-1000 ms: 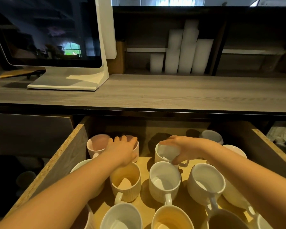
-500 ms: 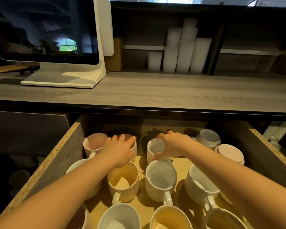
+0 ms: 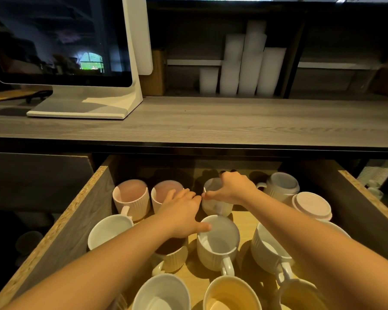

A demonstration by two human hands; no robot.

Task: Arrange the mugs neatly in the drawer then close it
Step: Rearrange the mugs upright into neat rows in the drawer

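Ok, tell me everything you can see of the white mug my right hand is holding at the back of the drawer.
The white ribbed ceramic mug stands mouth up in the back row of the wooden drawer, third from the left, beside a pink ribbed mug. The right hand grips its rim from above.

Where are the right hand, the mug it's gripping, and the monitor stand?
right hand (image 3: 232, 186): head view, back of the hand.
gripped mug (image 3: 211, 206): head view, outer wall just below the fingers.
monitor stand (image 3: 76, 109): head view, flat base plate.
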